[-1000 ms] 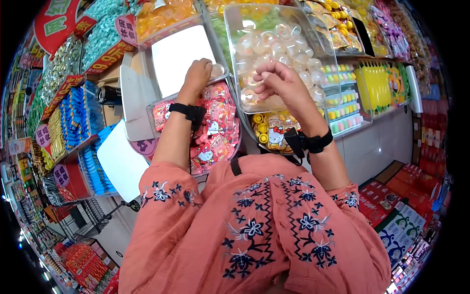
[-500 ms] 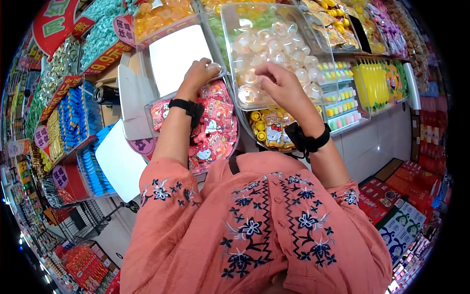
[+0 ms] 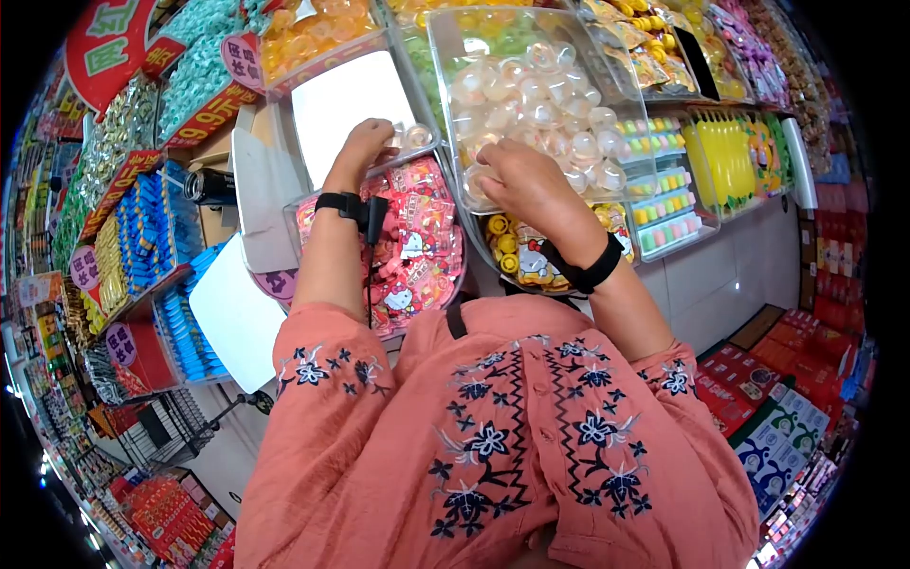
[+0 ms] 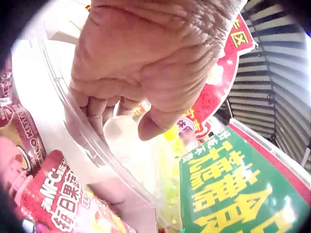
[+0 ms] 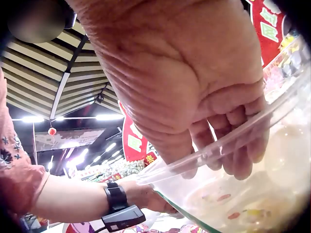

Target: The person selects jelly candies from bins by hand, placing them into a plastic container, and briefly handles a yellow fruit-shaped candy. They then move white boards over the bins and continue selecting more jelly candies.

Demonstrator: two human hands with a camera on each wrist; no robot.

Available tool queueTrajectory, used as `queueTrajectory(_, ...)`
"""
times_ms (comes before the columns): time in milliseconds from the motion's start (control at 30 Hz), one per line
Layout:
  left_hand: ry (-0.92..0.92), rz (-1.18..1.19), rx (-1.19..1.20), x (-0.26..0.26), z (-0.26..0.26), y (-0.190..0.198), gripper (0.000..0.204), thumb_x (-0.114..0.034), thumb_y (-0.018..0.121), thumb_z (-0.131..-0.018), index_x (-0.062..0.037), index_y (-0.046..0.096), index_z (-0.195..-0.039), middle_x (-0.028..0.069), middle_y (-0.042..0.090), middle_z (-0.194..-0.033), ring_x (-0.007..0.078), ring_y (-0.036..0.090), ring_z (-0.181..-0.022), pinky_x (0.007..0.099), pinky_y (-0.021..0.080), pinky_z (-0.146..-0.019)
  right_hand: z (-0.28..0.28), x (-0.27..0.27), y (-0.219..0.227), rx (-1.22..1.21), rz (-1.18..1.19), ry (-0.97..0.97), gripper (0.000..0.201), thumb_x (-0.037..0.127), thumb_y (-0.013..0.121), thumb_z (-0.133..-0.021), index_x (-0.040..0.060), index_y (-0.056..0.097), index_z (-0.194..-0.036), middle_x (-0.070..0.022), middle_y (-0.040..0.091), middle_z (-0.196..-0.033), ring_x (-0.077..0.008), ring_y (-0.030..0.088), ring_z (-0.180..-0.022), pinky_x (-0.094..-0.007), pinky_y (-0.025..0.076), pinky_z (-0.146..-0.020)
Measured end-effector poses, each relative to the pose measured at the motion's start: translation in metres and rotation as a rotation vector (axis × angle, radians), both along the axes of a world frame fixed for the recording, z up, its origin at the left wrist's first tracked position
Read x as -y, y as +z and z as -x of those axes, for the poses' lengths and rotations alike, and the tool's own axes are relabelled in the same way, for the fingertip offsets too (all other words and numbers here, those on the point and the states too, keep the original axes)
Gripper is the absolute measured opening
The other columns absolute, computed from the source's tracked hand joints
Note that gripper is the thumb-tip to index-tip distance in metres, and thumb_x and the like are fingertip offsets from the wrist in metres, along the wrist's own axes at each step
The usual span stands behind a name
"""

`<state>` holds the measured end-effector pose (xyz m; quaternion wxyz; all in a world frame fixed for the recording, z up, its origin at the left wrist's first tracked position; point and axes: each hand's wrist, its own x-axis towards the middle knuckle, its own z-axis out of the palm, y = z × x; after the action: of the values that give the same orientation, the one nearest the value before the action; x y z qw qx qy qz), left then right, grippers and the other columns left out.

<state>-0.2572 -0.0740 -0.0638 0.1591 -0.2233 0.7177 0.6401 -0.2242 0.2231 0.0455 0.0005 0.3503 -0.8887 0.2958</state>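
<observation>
My left hand point(image 3: 360, 152) is low over the near right corner of a clear bin point(image 3: 434, 119) holding a white panel point(image 3: 341, 104). In the left wrist view, thumb and fingers pinch a translucent round jelly cup point(image 4: 119, 130) behind the bin's rim. Another jelly cup point(image 3: 418, 137) sits in that corner. My right hand point(image 3: 531, 185) reaches over the near left part of a clear bin point(image 3: 443, 104) of similar jelly cups point(image 3: 569, 114). Its fingers point(image 5: 240, 162) hang down past the rim, loosely bent, with nothing seen between them and the thumb.
Pink pouches point(image 3: 412, 247) fill a bin before my left hand; yellow pouches point(image 3: 536, 251) lie below the right. Trays of pastel sweets point(image 3: 659, 209) stand at right. A dark phone-like slab point(image 3: 697, 62) lies on yellow packs. A wire cart point(image 3: 161, 427) is at lower left.
My right hand has lowered and shifted left over the bin of jelly cups. The left hand has drawn slightly left, and two cups now show beside its fingers where one showed before.
</observation>
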Motion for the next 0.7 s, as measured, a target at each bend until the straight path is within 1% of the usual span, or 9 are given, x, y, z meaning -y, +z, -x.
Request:
queueTrajectory(67, 0.084, -0.119, 0.018, 0.008, -0.005, 0.008, 0.041, -0.029, 0.064, -0.092, -0.0056, 0.061, -0.125, 0.0052, 0.065, -0.100, 0.0203, 0.069, -0.089, 0.0298, 0.051, -0.072, 0.000, 0.001, 0.000, -0.007, -0.007, 0.002, 0.017, 0.018, 0.063, -0.087, 0.0024, 0.063, -0.094, -0.0191, 0.063, -0.089, -0.0415, 0.063, -0.087, -0.0491, 0.051, -0.077)
queueTrajectory(100, 0.146, -0.205, 0.032, 0.010, -0.003, 0.009, 0.038, -0.026, 0.061, -0.095, -0.0070, 0.059, -0.128, 0.0074, 0.065, -0.105, 0.0229, 0.069, -0.094, 0.0304, 0.052, -0.076, 0.001, 0.001, -0.001, -0.005, -0.019, 0.002, 0.018, 0.018, 0.063, -0.087, 0.0026, 0.063, -0.095, -0.0190, 0.063, -0.090, -0.0414, 0.063, -0.087, -0.0490, 0.051, -0.077)
queueTrajectory(200, 0.262, -0.525, -0.029, 0.017, -0.007, 0.011, 0.033, -0.026, 0.059, -0.098, -0.0069, 0.059, -0.124, 0.0102, 0.065, -0.109, 0.0261, 0.068, -0.098, 0.0323, 0.054, -0.076, 0.001, 0.003, 0.001, 0.018, -0.061, -0.007, 0.019, 0.020, 0.062, -0.088, 0.0030, 0.064, -0.096, -0.0190, 0.063, -0.091, -0.0409, 0.064, -0.087, -0.0488, 0.052, -0.078)
queueTrajectory(233, 0.280, -0.601, -0.083, 0.017, -0.008, 0.012, 0.029, -0.027, 0.059, -0.098, -0.0065, 0.060, -0.118, 0.0122, 0.066, -0.110, 0.0268, 0.067, -0.098, 0.0325, 0.054, -0.072, 0.000, 0.004, 0.002, 0.029, -0.076, -0.010, 0.019, 0.020, 0.062, -0.088, 0.0032, 0.064, -0.096, -0.0190, 0.062, -0.092, -0.0407, 0.064, -0.087, -0.0487, 0.052, -0.078)
queueTrajectory(333, 0.196, -0.854, -0.160, 0.027, -0.009, 0.007, 0.028, -0.029, 0.061, -0.097, -0.0073, 0.060, -0.114, 0.0119, 0.066, -0.110, 0.0234, 0.066, -0.092, 0.0308, 0.052, -0.067, 0.001, 0.007, -0.001, 0.054, -0.130, -0.002, 0.019, 0.021, 0.062, -0.089, 0.0039, 0.065, -0.097, -0.0194, 0.062, -0.094, -0.0401, 0.064, -0.087, -0.0487, 0.052, -0.078)
queueTrajectory(433, 0.248, -0.779, -0.088, 0.023, -0.010, 0.006, 0.029, -0.030, 0.064, -0.096, -0.0079, 0.061, -0.114, 0.0086, 0.067, -0.106, 0.0200, 0.064, -0.088, 0.0283, 0.050, -0.064, 0.002, 0.009, 0.000, 0.095, -0.193, -0.003, 0.025, 0.024, 0.062, -0.091, 0.0072, 0.066, -0.110, -0.0182, 0.061, -0.099, -0.0402, 0.063, -0.092, -0.0472, 0.051, -0.080)
queueTrajectory(533, 0.123, -0.442, -0.103, 0.022, -0.006, -0.002, 0.029, -0.031, 0.065, -0.096, -0.0082, 0.061, -0.114, 0.0053, 0.067, -0.101, 0.0180, 0.065, -0.089, 0.0261, 0.051, -0.065, 0.003, 0.010, -0.001, 0.090, -0.220, -0.004, 0.023, 0.023, 0.062, -0.091, 0.0090, 0.065, -0.108, -0.0183, 0.060, -0.098, -0.0403, 0.063, -0.091, -0.0476, 0.051, -0.079)
queueTrajectory(567, 0.104, -0.359, -0.065, 0.024, -0.005, -0.004, 0.032, -0.030, 0.064, -0.097, -0.0066, 0.060, -0.119, 0.0054, 0.064, -0.104, 0.0191, 0.065, -0.094, 0.0277, 0.056, -0.072, 0.003, 0.010, -0.001, 0.073, -0.211, -0.004, 0.021, 0.022, 0.062, -0.090, 0.0079, 0.064, -0.106, -0.0187, 0.060, -0.097, -0.0404, 0.064, -0.090, -0.0485, 0.052, -0.078)
queueTrajectory(700, 0.075, -0.291, -0.092, 0.021, -0.007, -0.007, 0.041, -0.035, 0.061, -0.098, -0.0038, 0.056, -0.125, 0.0070, 0.060, -0.117, 0.0217, 0.065, -0.101, 0.0336, 0.057, -0.086, 0.004, 0.012, 0.001, 0.048, -0.169, -0.018, 0.018, 0.018, 0.063, -0.087, 0.0060, 0.062, -0.101, -0.0197, 0.060, -0.096, -0.0413, 0.064, -0.088, -0.0502, 0.052, -0.077)
